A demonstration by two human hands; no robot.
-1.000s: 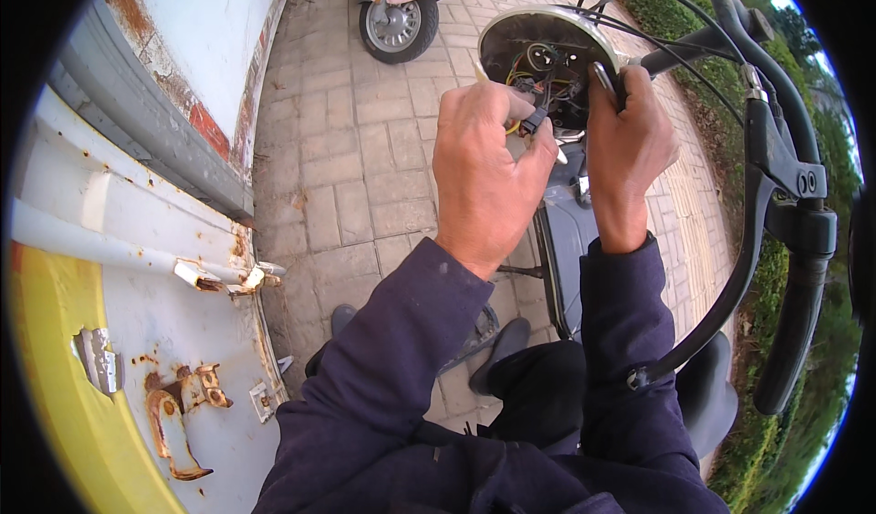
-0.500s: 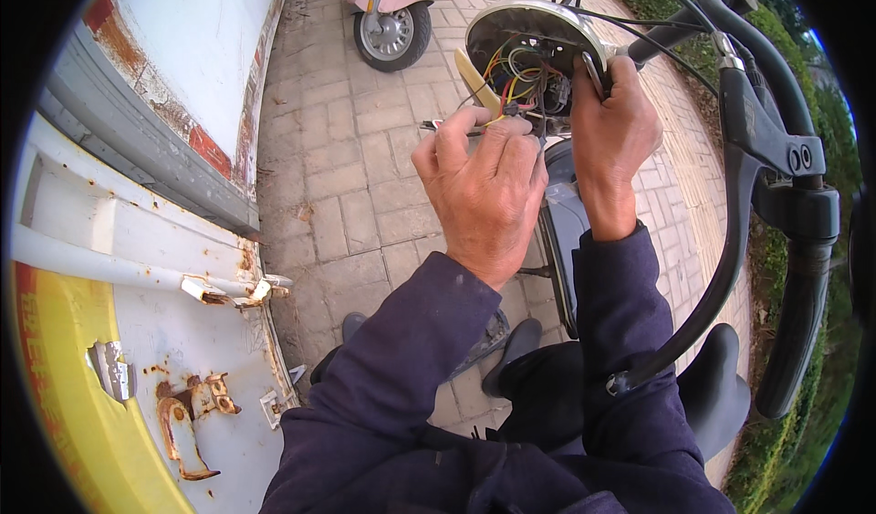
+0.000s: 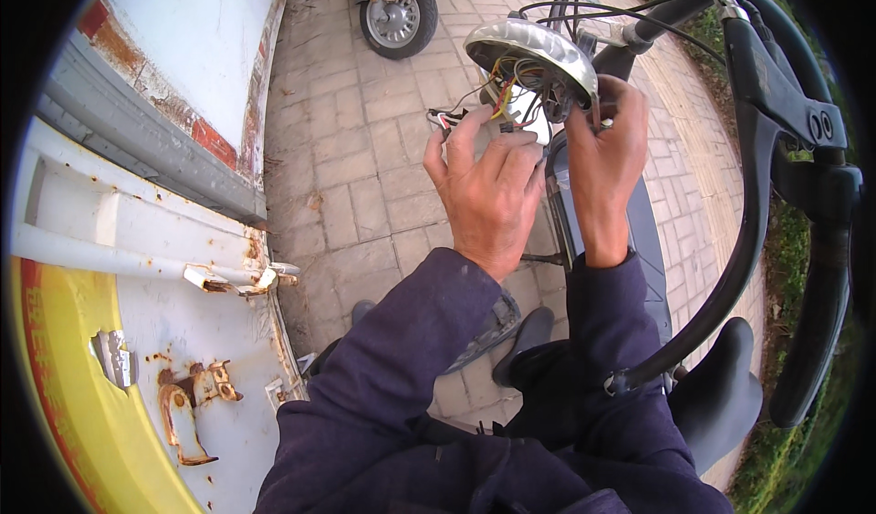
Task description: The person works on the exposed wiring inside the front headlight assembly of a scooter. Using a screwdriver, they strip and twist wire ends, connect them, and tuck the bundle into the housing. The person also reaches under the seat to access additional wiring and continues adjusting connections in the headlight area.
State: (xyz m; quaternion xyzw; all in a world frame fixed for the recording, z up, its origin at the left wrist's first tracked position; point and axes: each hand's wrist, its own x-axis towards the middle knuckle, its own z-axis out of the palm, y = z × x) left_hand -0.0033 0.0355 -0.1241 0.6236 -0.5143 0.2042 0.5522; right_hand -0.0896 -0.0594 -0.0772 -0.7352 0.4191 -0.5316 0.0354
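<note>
A round silver headlight housing hangs below the handlebar, its opening turned down and toward me. A bundle of colored wires spills from it. My left hand has its fingers curled round some of these wires, beside a small black connector; loose wire ends with white and red stick out past its fingertips. My right hand pinches at the housing's right edge, thumb and forefinger bent together. Its fingers partly hide what they grip there.
A black handlebar with a brake lever curves along the right, over my right sleeve. Black cables cross above the housing. A dark saddle is at lower right. A rusty white metal door stands left, and a pink scooter at the back.
The headlight housing has tilted, so its outer shell shows more and its inside less. My right hand has moved slightly down with its edge. The left hand stays at the wires.
</note>
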